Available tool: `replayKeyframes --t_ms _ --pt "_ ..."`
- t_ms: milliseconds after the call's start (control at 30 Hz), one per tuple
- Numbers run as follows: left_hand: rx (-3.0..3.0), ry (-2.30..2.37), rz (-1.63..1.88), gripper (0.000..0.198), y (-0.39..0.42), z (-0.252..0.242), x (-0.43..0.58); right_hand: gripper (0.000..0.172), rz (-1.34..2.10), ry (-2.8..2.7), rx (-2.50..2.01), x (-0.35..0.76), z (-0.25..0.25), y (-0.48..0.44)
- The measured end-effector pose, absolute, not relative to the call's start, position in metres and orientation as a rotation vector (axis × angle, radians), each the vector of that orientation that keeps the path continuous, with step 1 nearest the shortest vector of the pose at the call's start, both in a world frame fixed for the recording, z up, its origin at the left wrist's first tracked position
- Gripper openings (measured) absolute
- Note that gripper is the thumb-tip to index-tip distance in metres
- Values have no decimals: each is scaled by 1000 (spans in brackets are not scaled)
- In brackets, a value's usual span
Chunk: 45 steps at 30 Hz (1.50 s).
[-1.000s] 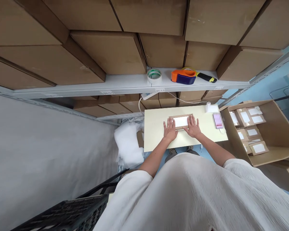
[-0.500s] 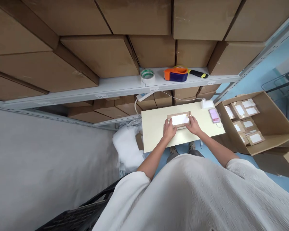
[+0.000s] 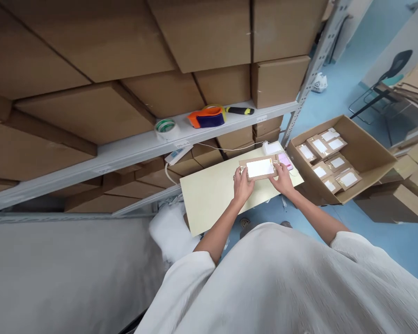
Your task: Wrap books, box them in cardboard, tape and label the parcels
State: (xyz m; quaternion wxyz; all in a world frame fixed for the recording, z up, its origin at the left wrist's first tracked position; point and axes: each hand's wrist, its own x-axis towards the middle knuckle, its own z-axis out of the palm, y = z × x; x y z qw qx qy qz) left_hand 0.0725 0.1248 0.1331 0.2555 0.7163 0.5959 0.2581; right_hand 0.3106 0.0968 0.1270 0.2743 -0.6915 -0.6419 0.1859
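Note:
A flat brown cardboard parcel (image 3: 259, 168) with a white label is held just above the small cream table (image 3: 209, 199). My left hand (image 3: 243, 184) grips its left end, fingers curled round the edge. My right hand (image 3: 284, 178) grips its right end the same way. A pink phone (image 3: 284, 160) lies on the table just behind my right hand, beside a white charger (image 3: 271, 148).
An open carton (image 3: 369, 153) with several labelled parcels stands right of the table. On the grey shelf (image 3: 132, 149) sit a tape roll (image 3: 166, 128), an orange tape dispenser (image 3: 207, 116) and a black-yellow cutter (image 3: 239, 110). Brown boxes fill the shelves. White padding (image 3: 170, 232) lies on the floor at left.
My hands went from lying flat on the parcel to gripping its ends, and the parcel has moved right towards the open carton. The view has swung right.

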Motion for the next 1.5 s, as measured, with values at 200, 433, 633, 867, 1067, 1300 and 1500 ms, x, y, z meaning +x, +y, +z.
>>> replayKeyframes --t_ms 200,433,633,867,1067,1300,1500 --pt "2070 1433 855 66 115 143 177 74 371 -1572 -1863 409 146 55" --pt "2174 1241 866 65 104 155 296 75 280 -1394 -1898 518 149 11" --pt "2203 1069 787 67 106 161 372 77 226 -1227 -2001 581 140 -14" --pt "2160 881 727 58 146 142 445 67 305 -1062 -2095 637 127 -19" --pt "2064 756 675 51 208 106 511 68 433 -837 -2168 683 111 2" --pt "1939 718 529 50 266 58 588 76 554 -541 -2204 723 73 33" --pt "1827 736 444 47 297 17 646 82 594 -482 -2189 763 23 51"
